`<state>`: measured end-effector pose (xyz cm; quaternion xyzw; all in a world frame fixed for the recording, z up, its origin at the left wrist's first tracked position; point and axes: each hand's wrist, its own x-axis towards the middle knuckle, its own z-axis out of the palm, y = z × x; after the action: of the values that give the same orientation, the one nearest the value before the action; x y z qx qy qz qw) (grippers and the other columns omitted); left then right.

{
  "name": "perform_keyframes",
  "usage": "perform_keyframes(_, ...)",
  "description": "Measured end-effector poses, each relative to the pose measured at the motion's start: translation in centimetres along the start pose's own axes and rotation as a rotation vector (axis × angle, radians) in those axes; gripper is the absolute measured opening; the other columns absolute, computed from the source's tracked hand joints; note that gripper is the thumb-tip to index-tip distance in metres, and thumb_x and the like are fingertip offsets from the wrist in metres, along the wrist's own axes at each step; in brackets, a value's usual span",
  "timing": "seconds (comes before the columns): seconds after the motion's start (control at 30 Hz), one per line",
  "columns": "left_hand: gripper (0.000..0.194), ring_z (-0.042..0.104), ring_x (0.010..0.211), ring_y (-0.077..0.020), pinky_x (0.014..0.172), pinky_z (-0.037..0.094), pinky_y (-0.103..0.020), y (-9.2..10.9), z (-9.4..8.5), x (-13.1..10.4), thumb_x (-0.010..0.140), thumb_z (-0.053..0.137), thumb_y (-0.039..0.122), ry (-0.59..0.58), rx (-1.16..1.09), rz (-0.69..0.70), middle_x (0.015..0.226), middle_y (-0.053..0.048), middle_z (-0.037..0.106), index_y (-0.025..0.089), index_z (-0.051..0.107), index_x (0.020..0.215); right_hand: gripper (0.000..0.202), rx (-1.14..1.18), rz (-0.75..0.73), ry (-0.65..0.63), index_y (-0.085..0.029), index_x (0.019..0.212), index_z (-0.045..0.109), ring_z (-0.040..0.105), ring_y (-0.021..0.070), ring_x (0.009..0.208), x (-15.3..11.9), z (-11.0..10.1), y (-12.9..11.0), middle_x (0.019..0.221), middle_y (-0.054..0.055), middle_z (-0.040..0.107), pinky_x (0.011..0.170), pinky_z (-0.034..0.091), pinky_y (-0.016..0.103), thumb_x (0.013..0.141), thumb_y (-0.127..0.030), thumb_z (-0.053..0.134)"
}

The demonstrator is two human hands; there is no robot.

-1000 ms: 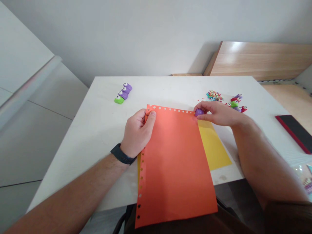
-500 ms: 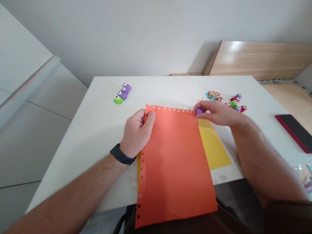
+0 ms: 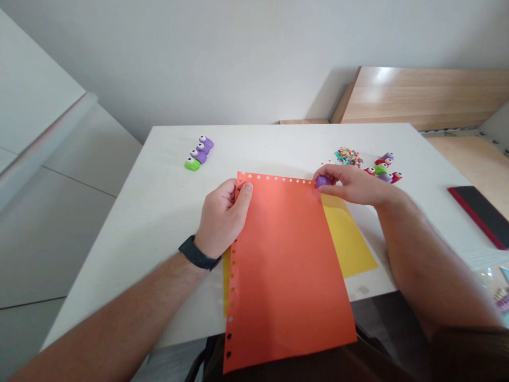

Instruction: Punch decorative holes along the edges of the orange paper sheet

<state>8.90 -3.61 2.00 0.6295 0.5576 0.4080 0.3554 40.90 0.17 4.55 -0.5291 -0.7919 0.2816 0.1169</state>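
An orange sheet of paper (image 3: 292,265) hangs tilted over the table's front edge, with star-shaped holes along its top and left edges. My left hand (image 3: 226,215) is closed on the sheet's upper left side, thumb on top; its other fingers are hidden behind. At the upper right corner my right hand (image 3: 345,183) grips a small purple craft punch (image 3: 322,181) between thumb and fingers. That punch sits right at the end of the top row of stars. Beneath the orange sheet lies yellow paper (image 3: 352,239), showing at the right and along the left edge.
Several purple and green punches with eye shapes (image 3: 199,153) stand in a row at the back left. More punches in red, green and purple (image 3: 384,168) cluster at the right, beside a pile of coloured paper cut-outs (image 3: 348,156). A dark, red-edged case (image 3: 479,215) lies at the right.
The purple punch and my right hand have shifted very slightly left along the top edge. The sheet's lower end has swung a little to the right. My left hand keeps its hold.
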Motion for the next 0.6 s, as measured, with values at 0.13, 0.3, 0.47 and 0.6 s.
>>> perform_keyframes(0.13, 0.033, 0.041, 0.056, -0.013, 0.05, 0.03, -0.026, -0.19, 0.04, 0.03, 0.096, 0.057, 0.046, -0.006, -0.012, -0.001, 0.063, 0.002, 0.049, 0.021, 0.054, 0.075, 0.03, 0.02, -0.013, -0.009, -0.023, 0.112, 0.071, 0.064, 0.0246, 0.09, -0.06, -0.08, -0.12, 0.099, 0.006, 0.072, 0.082, 0.049, 0.036, 0.089, -0.041, 0.063)
perform_keyframes(0.3, 0.033, 0.043, 0.056, -0.013, 0.05, 0.03, -0.025, -0.34, 0.06, 0.06, 0.096, 0.057, 0.046, -0.01, -0.003, -0.003, 0.063, 0.002, 0.052, 0.021, 0.056, 0.076, 0.034, 0.09, -0.017, 0.005, -0.024, 0.114, 0.072, 0.065, 0.0253, 0.092, 0.0, 0.0, 0.23, 0.1, 0.006, 0.074, 0.085, 0.049, 0.038, 0.09, -0.047, 0.063)
perform_keyframes(0.47, 0.031, 0.045, 0.057, -0.0134, 0.05, 0.032, -0.025, -0.26, 0.07, 0.06, 0.096, 0.057, 0.045, -0.017, 0.007, -0.005, 0.064, 0.002, 0.054, 0.021, 0.058, 0.077, 0.04, 0.191, -0.019, 0.014, -0.023, 0.115, 0.072, 0.066, 0.0264, 0.094, 0.2, 0.2, 0.76, 0.102, 0.007, 0.075, 0.087, 0.05, 0.04, 0.09, -0.053, 0.065)
perform_keyframes(0.6, 0.032, 0.044, 0.057, -0.0127, 0.051, 0.031, -0.025, -0.3, 0.06, 0.1, 0.097, 0.057, 0.044, -0.021, 0.014, 0.001, 0.063, 0.002, 0.052, 0.02, 0.057, 0.076, 0.043, 0.29, 0.002, 0.081, -0.023, 0.116, 0.072, 0.066, 0.0259, 0.095, 0.29, 0.54, 0.83, 0.103, 0.006, 0.075, 0.086, 0.05, 0.04, 0.09, -0.057, 0.065)
